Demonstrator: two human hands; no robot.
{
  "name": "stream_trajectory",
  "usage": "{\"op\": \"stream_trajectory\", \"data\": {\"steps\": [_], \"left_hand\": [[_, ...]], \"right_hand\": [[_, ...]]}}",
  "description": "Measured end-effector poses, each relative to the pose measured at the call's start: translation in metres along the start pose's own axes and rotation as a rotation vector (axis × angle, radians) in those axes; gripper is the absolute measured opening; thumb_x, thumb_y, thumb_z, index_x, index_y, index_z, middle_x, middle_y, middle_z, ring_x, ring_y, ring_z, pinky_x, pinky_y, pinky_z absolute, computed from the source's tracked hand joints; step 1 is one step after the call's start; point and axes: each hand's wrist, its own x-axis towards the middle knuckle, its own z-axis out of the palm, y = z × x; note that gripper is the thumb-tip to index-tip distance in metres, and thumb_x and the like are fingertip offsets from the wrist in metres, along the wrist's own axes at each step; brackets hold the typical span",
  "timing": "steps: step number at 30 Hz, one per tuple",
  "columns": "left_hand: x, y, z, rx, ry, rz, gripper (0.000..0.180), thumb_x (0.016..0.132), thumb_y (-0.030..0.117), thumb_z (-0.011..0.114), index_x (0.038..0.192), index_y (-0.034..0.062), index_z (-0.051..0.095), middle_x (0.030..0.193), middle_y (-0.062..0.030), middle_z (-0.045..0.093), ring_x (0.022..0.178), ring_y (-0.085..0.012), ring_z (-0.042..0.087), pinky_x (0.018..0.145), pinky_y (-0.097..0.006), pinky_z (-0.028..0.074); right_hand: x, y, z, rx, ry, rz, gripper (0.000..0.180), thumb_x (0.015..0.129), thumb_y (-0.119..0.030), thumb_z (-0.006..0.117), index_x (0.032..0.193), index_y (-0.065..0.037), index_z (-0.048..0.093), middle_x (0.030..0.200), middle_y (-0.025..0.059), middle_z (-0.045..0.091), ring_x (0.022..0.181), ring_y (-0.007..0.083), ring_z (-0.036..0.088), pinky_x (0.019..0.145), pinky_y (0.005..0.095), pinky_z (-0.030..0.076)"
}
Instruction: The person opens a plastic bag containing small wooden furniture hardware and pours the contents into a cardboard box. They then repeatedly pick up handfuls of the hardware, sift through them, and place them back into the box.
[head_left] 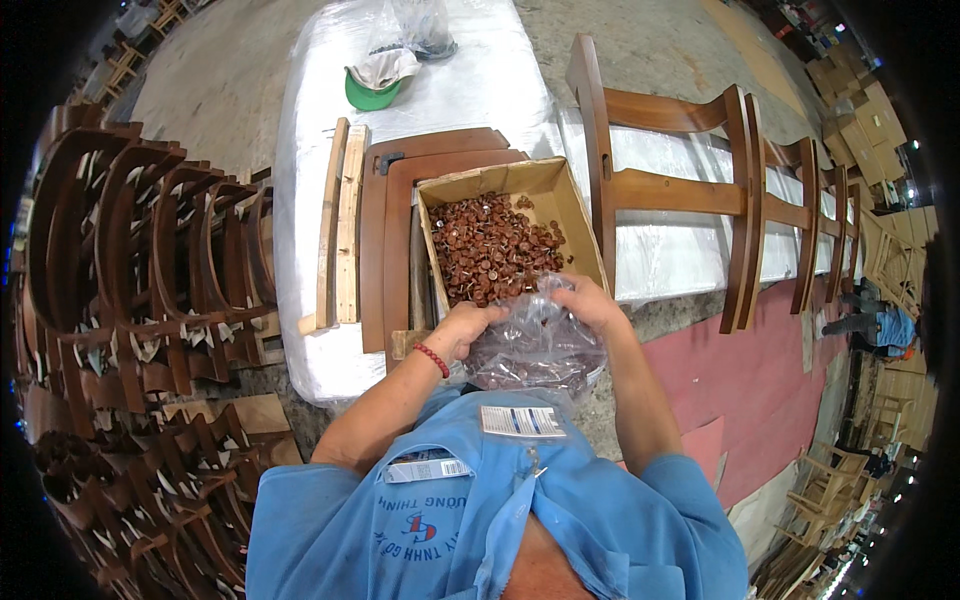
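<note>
Clear plastic bag (535, 350) of brown round caps held at tabletop (320, 370) edge, just below cardboard box (500, 245) holding more caps; left hand (465, 325) grip clenched on bag mouth; right hand (585, 300) grip pinching opposite rim, keeping mouth spread toward box; chair frames (740, 200) parked alongside.

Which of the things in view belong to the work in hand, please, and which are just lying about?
In use:
left hand
right hand
clear plastic bag
cardboard box
small brown pieces

Lying about:
green cap
two wooden slats
stacked chair frames
</note>
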Motion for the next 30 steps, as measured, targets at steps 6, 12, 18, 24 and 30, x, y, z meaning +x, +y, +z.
{"op": "stream_trajectory", "data": {"steps": [6, 12, 18, 24, 30], "left_hand": [[-0.033, -0.014, 0.017, 0.173, 0.039, 0.305, 0.073, 0.074, 0.0, 0.063, 0.137, -0.0099, 0.027, 0.114, -0.0184, 0.057, 0.101, -0.0228, 0.057, 0.087, -0.031, 0.046], [-0.053, -0.021, 0.019, 0.32, 0.021, 0.504, 0.067, 0.075, -0.004, 0.059, 0.136, 0.0015, 0.033, 0.112, -0.0136, 0.057, 0.093, -0.0179, 0.059, 0.079, -0.028, 0.048], [-0.067, -0.02, 0.024, 0.543, 0.207, 0.832, 0.047, 0.083, 0.019, 0.062, 0.124, 0.0016, 0.048, 0.107, -0.0156, 0.059, 0.089, -0.0262, 0.059, 0.081, -0.035, 0.047], [-0.073, -0.009, 0.018, 0.8, 0.349, 0.844, 0.036, 0.085, 0.034, 0.063, 0.085, -0.0018, 0.065, 0.092, -0.0203, 0.059, 0.084, -0.0366, 0.059, 0.077, -0.042, 0.047], [-0.092, -0.003, 0.011, 0.931, 0.46, 0.833, 0.028, 0.081, 0.023, 0.066, 0.074, -0.003, 0.061, 0.08, -0.0194, 0.06, 0.076, -0.038, 0.06, 0.067, -0.043, 0.047]], "right_hand": [[-0.055, -0.015, 0.011, -0.028, 0.136, -0.164, 0.036, 0.077, -0.014, 0.061, 0.11, 0.0, 0.062, 0.088, 0.0038, 0.064, 0.08, 0.0102, 0.056, 0.074, 0.0254, 0.046], [-0.08, -0.016, 0.016, 0.015, 0.262, -0.342, 0.032, 0.078, -0.012, 0.061, 0.107, -0.001, 0.063, 0.088, 0.0052, 0.064, 0.081, 0.0109, 0.056, 0.076, 0.0264, 0.046], [-0.095, -0.008, 0.022, 0.01, 0.403, -0.469, 0.026, 0.08, -0.009, 0.058, 0.104, 0.0, 0.063, 0.084, 0.0046, 0.063, 0.077, 0.0098, 0.054, 0.071, 0.0251, 0.045], [-0.099, 0.001, 0.022, 0.05, 0.539, -0.542, 0.02, 0.087, -0.01, 0.056, 0.102, 0.001, 0.064, 0.081, 0.004, 0.062, 0.074, 0.0092, 0.053, 0.067, 0.0247, 0.043], [-0.11, -0.002, 0.021, 0.275, 0.61, -0.502, 0.027, 0.093, -0.017, 0.049, 0.105, 0.003, 0.064, 0.09, 0.0073, 0.064, 0.083, 0.0126, 0.056, 0.076, 0.0261, 0.044]]}}
